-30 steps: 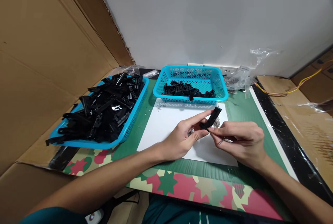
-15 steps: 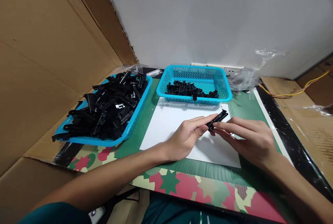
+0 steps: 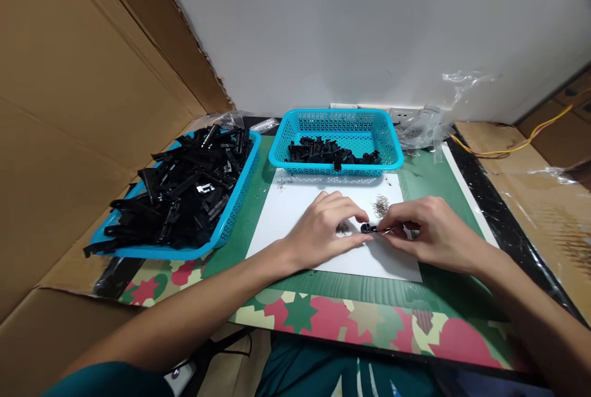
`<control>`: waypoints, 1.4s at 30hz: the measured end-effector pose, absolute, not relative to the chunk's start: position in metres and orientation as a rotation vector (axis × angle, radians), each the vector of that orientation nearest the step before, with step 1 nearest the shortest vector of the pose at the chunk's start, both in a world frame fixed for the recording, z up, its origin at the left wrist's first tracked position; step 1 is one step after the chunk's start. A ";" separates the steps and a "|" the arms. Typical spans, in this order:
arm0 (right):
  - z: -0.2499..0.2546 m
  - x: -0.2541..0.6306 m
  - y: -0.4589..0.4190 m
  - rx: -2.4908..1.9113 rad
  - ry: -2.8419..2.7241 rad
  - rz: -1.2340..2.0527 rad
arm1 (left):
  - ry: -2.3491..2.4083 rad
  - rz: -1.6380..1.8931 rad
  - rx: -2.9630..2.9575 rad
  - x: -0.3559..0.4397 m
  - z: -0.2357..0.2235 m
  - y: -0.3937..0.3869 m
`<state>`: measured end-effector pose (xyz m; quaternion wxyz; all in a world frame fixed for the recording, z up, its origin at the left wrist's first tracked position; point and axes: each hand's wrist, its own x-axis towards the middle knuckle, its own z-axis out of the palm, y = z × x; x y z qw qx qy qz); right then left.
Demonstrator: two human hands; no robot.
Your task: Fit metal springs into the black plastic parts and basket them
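Observation:
My left hand (image 3: pixel 323 228) rests low on the white sheet (image 3: pixel 295 218), its fingers curled and pressed on a small black plastic part (image 3: pixel 368 228). My right hand (image 3: pixel 427 231) is just right of that part, pinching a thin metal tool (image 3: pixel 390 230) whose tip touches the part. Two small heaps of tiny metal springs (image 3: pixel 381 205) lie on the sheet just behind and beside the hands. The part is mostly hidden by my fingers.
A blue basket (image 3: pixel 231 212) piled with long black plastic pieces stands at the left. A second blue basket (image 3: pixel 337 169) with small black parts stands behind the sheet. Clear plastic bags (image 3: pixel 422 132) and a yellow wire (image 3: pixel 508 151) lie at the back right. Cardboard walls the left side.
Both hands have come down from above the sheet onto it. The black part, earlier held up at a slant, now lies low between my fingers; the spring heap shows behind them.

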<state>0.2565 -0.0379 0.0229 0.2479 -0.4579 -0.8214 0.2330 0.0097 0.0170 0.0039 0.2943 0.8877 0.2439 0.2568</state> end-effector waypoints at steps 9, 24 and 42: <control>0.029 0.259 -0.032 -1.168 -2.123 0.638 | 0.676 0.656 2.394 0.010 -0.003 0.019; 0.015 0.224 -0.039 -1.332 -1.451 0.889 | 0.558 0.781 2.678 0.011 -0.011 0.016; 0.010 0.218 -0.054 -1.270 -1.833 0.376 | 0.586 0.758 2.515 0.012 -0.009 0.015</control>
